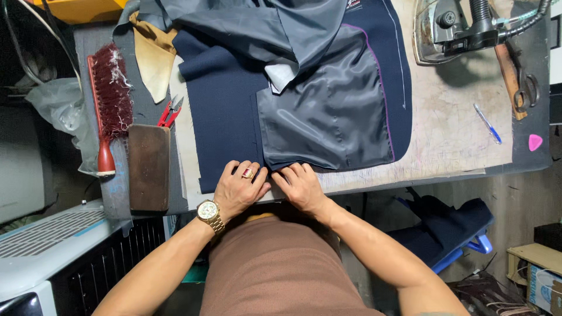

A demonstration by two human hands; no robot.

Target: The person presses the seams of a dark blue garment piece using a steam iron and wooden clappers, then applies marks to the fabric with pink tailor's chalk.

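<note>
Seen from above, a navy jacket panel (225,117) with grey lining (328,111) lies spread on the tabletop (456,140), its near hem at the table's front edge. Both hands press flat on that hem, side by side and almost touching — the left hand (239,186), wearing a ring and gold watch, and the right hand (301,186), neither grip clenched, fingers spread on the cloth. A red bristle brush (111,99), a wooden block (149,167) and red snips (170,112) lie to the left; an iron (445,29), scissors (524,82) and a blue pen (487,123) sit far right.
</note>
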